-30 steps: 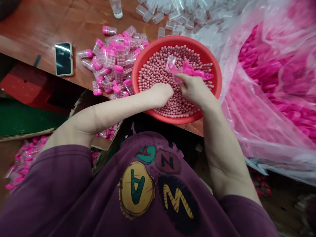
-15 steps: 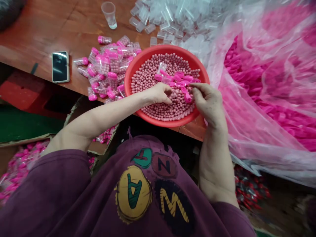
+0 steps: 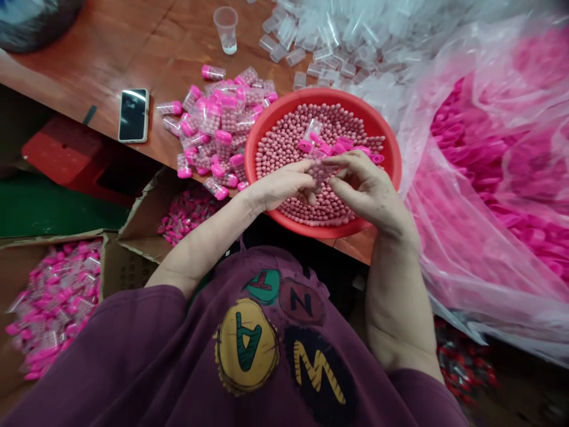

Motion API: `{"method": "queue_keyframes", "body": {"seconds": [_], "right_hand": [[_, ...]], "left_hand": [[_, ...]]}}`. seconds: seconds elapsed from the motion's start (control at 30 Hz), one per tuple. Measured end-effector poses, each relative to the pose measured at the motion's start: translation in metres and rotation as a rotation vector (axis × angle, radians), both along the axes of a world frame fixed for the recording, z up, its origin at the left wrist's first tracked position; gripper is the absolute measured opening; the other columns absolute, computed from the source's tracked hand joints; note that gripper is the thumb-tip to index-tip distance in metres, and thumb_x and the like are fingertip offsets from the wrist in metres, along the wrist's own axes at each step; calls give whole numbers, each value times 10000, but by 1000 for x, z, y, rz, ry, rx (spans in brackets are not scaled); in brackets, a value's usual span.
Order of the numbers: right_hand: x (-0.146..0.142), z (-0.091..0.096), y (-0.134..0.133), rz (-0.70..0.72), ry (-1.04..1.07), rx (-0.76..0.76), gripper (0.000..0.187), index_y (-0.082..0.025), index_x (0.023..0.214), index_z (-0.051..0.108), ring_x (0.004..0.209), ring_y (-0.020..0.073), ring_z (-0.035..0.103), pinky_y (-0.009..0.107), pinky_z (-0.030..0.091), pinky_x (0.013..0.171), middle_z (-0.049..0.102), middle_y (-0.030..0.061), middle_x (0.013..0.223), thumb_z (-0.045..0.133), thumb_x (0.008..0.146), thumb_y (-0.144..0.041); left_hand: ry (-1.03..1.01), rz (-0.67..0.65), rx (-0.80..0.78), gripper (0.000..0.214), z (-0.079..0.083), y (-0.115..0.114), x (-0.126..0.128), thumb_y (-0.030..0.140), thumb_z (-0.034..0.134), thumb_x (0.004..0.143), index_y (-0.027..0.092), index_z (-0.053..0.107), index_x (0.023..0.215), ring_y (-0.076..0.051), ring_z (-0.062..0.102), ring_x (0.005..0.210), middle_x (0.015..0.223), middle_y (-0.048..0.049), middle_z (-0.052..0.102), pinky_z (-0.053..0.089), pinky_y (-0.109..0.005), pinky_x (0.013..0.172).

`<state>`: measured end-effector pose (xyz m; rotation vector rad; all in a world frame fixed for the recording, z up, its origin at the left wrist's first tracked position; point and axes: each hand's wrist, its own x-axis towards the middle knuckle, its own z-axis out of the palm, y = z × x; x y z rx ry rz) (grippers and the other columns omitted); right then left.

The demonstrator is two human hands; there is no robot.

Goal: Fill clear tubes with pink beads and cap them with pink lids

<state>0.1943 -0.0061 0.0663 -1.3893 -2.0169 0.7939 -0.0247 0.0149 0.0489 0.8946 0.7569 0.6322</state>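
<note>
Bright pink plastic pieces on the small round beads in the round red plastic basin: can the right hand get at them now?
Most likely yes: the right hand is over the red basin, close beside the bright pink plastic pieces, and nothing visible seems to block its way.

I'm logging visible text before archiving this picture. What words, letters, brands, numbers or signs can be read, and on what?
"A", tilted: yellow patch on the shirt.
"N": maroon patch, same shirt.
"T", turned over: teal patch, same shirt.
"M" or "W", cannot tell which: dark patch, same shirt.
Cardboard box: printed marks, too blurred to read.
</note>
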Motion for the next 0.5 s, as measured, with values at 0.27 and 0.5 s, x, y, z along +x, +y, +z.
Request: {"method": "queue_keyframes", "body": {"seconds": [0.27, 0.5], "right_hand": [[-4, 10, 1, 53, 77, -88, 327, -261, 1275, 793, 921, 261, 752, 470, 664, 914, 831, 66, 1067, 764, 982, -404], [-8, 2, 1, 120, 172, -250, 224, -285, 1147, 733, 784, 196, 685, 364, 608, 750, 744, 4, 891, 836, 960, -354]], "left_hand": [[114, -2, 111, 851, -5, 1, 3, 942, 236, 1062, 231, 597, 764, -237, 603, 752, 729, -115, 619, 572, -472, 752], [316, 52, 242, 895, 11, -15, 5, 1049, 186, 972, 256, 481, 682, -199, 518, 706, 677, -61, 487, 501, -422, 795]]}}
